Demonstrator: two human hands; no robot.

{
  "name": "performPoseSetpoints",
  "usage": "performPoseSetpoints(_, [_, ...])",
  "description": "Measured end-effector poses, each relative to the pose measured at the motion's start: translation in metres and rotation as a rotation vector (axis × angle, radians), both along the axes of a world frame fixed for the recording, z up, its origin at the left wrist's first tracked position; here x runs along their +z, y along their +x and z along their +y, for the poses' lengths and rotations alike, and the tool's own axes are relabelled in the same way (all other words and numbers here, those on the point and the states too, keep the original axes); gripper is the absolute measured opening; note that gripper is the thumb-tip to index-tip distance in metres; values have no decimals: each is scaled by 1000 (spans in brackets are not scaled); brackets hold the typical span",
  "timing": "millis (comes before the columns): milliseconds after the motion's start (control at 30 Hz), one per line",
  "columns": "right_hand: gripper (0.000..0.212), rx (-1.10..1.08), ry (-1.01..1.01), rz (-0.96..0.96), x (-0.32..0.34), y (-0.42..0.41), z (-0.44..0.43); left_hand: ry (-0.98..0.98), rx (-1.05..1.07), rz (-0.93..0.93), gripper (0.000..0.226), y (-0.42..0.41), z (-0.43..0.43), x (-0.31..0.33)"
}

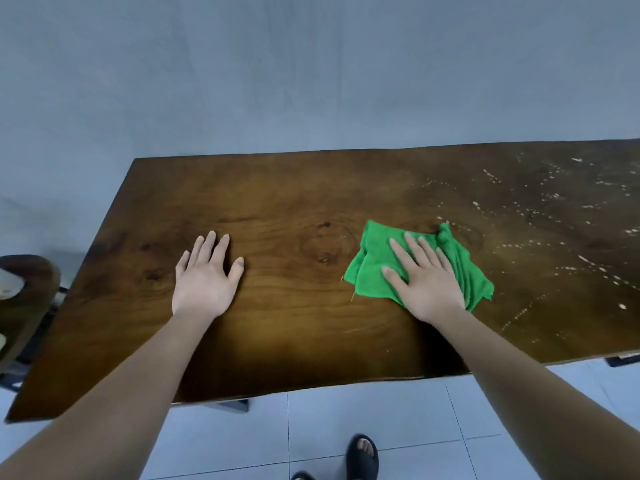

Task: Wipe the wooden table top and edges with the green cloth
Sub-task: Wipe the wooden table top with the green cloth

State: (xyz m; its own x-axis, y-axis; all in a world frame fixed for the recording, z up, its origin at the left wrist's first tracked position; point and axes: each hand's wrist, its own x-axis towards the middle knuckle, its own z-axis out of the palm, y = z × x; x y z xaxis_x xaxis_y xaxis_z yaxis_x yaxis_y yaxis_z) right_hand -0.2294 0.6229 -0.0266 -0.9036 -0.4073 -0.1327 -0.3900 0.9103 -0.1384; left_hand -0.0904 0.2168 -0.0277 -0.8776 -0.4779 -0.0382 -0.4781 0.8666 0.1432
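On the speckled wooden table point(277, 209), both hands lie flat-fingered, the right hand point(427, 285) pressing the green cloth point(374, 268).

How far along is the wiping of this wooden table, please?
The left part of the wooden table shows no specks. The right hand presses the green cloth flat near the middle; the left hand rests on bare wood. White specks on the right side are left to wipe.

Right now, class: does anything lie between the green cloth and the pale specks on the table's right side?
Nothing visible does. The right hand presses flat on the green cloth, and only bare wooden table separates it from the pale specks to its right. The left hand rests flat well off to the other side.
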Motion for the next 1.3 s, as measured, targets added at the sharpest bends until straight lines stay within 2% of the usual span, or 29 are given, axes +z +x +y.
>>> performPoseSetpoints(100, [81, -275, -9, 5, -5, 25, -29, -4, 1, 4, 80, 1, 0, 0])
performPoseSetpoints(200, [81, -263, -17, 1, -4, 68, -77, -2, -1, 9, 79, 2, 0, 0])
performPoseSetpoints(400, [76, 164, -44, -32, -5, 163, -143, 2, -1, 23, 80, 3, -2, -3])
performPoseSetpoints(533, [72, 541, -35, -7, -6, 177, -120, 7, -7, 35, 79, 4, -1, -3])
performPoseSetpoints(633, [73, 638, -60, -10, -5, 158, -79, 1, -12, 33, 78, 4, 0, -2])
performPoseSetpoints(733, [74, 554, -47, 0, -5, 130, -31, 9, -10, 24, 77, 4, 0, -1])
performPoseSetpoints(833, [74, 365, -29, -11, -3, 98, 22, 20, -8, 32, 75, 6, 0, -2])
performPoseSetpoints(967, [80, -194, -31, 25, -3, 63, 82, 26, -23, 57, 72, 8, 1, -2])
performPoseSetpoints(1067, [87, -504, -34, 26, -8, 61, 63, 26, -22, 53, 71, 8, 2, -1])
performPoseSetpoints(1167, [86, -453, -38, 29, -5, 73, 6, 25, -22, 52, 72, 7, 2, -2])
performPoseSetpoints(1300, [78, -143, -22, -4, 1, 93, -65, 17, -28, 52, 71, 5, 4, -2])
